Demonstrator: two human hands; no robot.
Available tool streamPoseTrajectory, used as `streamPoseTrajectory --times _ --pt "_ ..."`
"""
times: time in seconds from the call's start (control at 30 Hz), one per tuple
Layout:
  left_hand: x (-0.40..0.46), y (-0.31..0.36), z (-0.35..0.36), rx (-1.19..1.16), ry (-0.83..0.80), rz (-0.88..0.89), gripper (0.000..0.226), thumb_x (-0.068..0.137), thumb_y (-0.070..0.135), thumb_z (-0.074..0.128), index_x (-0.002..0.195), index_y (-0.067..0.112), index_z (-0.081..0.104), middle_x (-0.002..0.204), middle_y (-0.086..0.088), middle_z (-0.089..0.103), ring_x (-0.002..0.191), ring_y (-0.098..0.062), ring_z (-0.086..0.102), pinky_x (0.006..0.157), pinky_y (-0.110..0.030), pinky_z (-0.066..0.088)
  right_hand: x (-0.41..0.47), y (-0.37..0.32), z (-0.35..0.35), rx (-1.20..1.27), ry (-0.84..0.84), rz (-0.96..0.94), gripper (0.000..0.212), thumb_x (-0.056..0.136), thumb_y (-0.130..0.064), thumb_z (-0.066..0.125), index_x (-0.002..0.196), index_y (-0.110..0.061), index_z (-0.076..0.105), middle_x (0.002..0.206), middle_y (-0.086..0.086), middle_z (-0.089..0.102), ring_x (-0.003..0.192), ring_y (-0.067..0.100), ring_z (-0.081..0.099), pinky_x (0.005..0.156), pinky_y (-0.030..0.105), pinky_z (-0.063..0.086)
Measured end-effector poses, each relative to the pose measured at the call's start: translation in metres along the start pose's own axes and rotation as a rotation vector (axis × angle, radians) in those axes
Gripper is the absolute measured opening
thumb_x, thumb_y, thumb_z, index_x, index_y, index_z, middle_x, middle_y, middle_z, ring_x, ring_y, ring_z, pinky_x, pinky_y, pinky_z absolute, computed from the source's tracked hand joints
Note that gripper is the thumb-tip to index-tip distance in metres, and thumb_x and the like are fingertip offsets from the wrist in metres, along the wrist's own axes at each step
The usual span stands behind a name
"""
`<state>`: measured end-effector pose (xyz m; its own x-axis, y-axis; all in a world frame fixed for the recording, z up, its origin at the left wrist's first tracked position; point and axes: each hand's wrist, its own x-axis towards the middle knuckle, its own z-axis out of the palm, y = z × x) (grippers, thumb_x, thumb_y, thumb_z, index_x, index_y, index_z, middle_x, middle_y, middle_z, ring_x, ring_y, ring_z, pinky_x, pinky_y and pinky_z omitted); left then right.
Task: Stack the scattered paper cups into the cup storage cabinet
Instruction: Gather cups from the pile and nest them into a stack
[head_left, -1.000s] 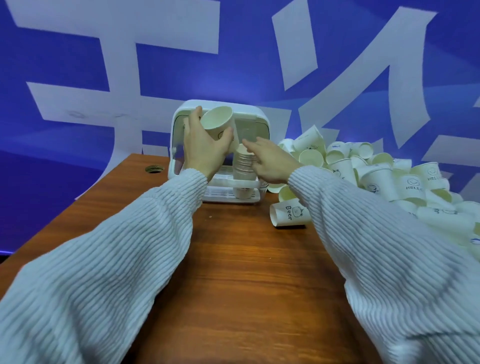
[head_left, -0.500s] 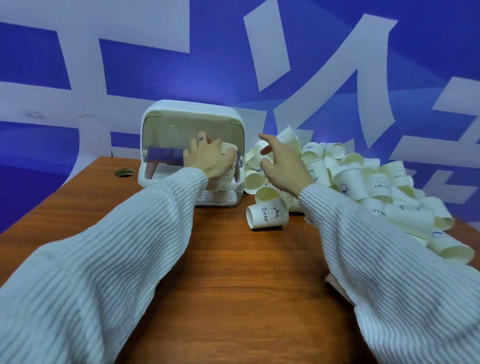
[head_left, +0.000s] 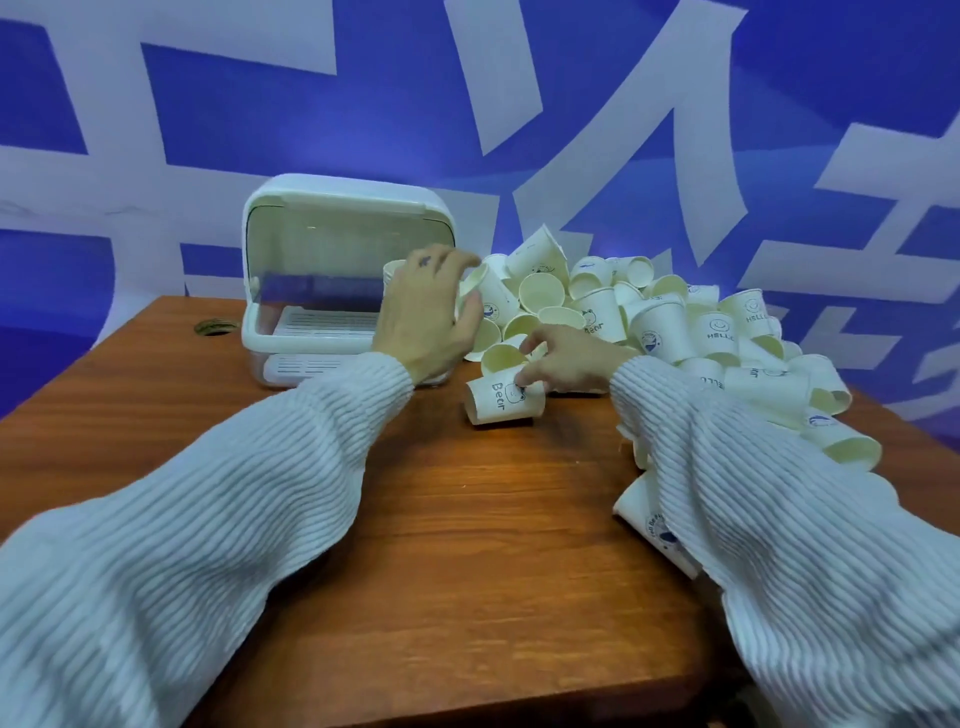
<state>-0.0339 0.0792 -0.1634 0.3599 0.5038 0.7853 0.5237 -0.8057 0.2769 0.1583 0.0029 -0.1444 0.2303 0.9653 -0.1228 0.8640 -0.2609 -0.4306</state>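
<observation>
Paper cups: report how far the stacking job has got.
Done: little shows; a cup rim peeks behind the left hand at the cabinet. In hand: the right hand touches the Bear cup. Left: the big pile.

We see a reddish-brown wooden table (head_left: 467, 545) bearing a white plastic cup storage cabinet (head_left: 311, 332) at rear left, a heap of cream paper cups (head_left: 670, 332) at right, and one overturned "Bear" cup (head_left: 501, 402) between.
</observation>
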Motion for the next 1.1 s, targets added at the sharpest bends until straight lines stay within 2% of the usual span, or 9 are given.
streamPoseTrajectory --times 0.1,0.2,0.27,0.43,0.57,0.67,0.77,0.93,1.1 --pt "-0.018 0.021 0.012 -0.156 -0.199 0.024 0.062 0.094 0.052 0.040 0.139 0.013 0.055 0.129 -0.009 0.061 0.122 -0.028 0.052 0.104 -0.050 0.043 -0.003 0.003 0.003 0.256 0.073 -0.006 0.047 0.085 -0.007 0.076 0.128 -0.010 0.057 0.093 0.016 0.069 0.072 0.022 0.065 0.062 0.024 0.053" --pt "-0.029 0.031 0.023 -0.091 -0.411 -0.034 0.096 0.087 0.078 0.046 0.161 0.024 0.021 0.155 -0.007 0.046 0.142 -0.025 0.042 0.113 -0.048 0.040 -0.007 0.009 -0.011 0.544 0.141 -0.031 0.046 0.086 -0.001 0.070 0.129 -0.008 0.057 0.085 0.008 0.069 0.075 0.018 0.065 0.074 0.031 0.055" --pt "-0.032 0.031 0.029 -0.034 -0.483 -0.069 0.105 0.085 0.073 0.059 0.163 0.027 0.007 0.158 -0.009 0.044 0.140 -0.028 0.046 0.108 -0.048 0.045 -0.014 0.012 -0.023 0.613 0.107 -0.057 0.044 0.088 -0.006 0.073 0.128 -0.011 0.057 0.092 0.009 0.074 0.078 0.017 0.069 0.079 0.032 0.057" --pt "-0.033 0.028 0.041 -0.030 -0.420 -0.136 0.091 0.087 0.062 0.062 0.159 0.021 0.025 0.152 -0.008 0.051 0.136 -0.029 0.052 0.107 -0.050 0.046 -0.039 0.023 -0.053 0.292 0.185 -0.072 0.024 0.098 -0.032 0.066 0.115 -0.015 0.063 0.097 0.007 0.077 0.079 0.014 0.067 0.069 0.024 0.052" --pt "-0.033 0.041 0.047 -0.047 -0.432 -0.087 0.082 0.088 0.063 0.060 0.155 0.027 0.029 0.143 -0.007 0.057 0.126 -0.031 0.057 0.099 -0.051 0.050 -0.077 0.036 -0.065 -0.232 -0.172 -0.131 0.012 0.096 -0.037 0.068 0.099 -0.026 0.073 0.092 -0.003 0.076 0.077 0.007 0.069 0.075 0.030 0.055" --pt "-0.034 0.052 0.055 -0.094 -0.462 -0.057 0.082 0.088 0.066 0.056 0.153 0.025 0.029 0.137 -0.009 0.059 0.120 -0.033 0.060 0.093 -0.050 0.052 -0.101 0.035 -0.058 -0.410 -0.360 -0.099 0.017 0.087 -0.045 0.076 0.098 -0.031 0.077 0.097 -0.007 0.075 0.080 0.011 0.065 0.082 0.032 0.055" --pt "-0.035 0.065 0.061 -0.127 -0.446 -0.047 0.084 0.090 0.061 0.059 0.156 0.020 0.027 0.142 -0.013 0.057 0.125 -0.034 0.057 0.098 -0.048 0.049 -0.111 0.037 -0.045 -0.537 -0.459 -0.034 0.031 0.080 -0.049 0.083 0.105 -0.035 0.074 0.098 -0.013 0.072 0.087 0.013 0.068 0.079 0.027 0.053" --pt "-0.035 0.070 0.052 -0.162 -0.402 -0.072 0.088 0.090 0.062 0.058 0.159 0.020 0.026 0.153 -0.008 0.048 0.134 -0.030 0.053 0.106 -0.049 0.046 -0.112 0.040 -0.045 -0.535 -0.430 -0.069 0.015 0.088 -0.033 0.080 0.099 -0.025 0.074 0.094 -0.007 0.073 0.086 0.013 0.066 0.075 0.026 0.050" --pt "-0.024 0.050 0.021 -0.215 -0.220 -0.243 0.075 0.086 0.061 0.059 0.148 0.021 0.047 0.137 -0.003 0.062 0.122 -0.028 0.059 0.099 -0.046 0.050 -0.097 0.021 -0.071 -0.131 -0.092 -0.218 0.013 0.092 -0.026 0.075 0.093 -0.012 0.074 0.084 0.004 0.070 0.070 0.008 0.059 0.072 0.027 0.048"
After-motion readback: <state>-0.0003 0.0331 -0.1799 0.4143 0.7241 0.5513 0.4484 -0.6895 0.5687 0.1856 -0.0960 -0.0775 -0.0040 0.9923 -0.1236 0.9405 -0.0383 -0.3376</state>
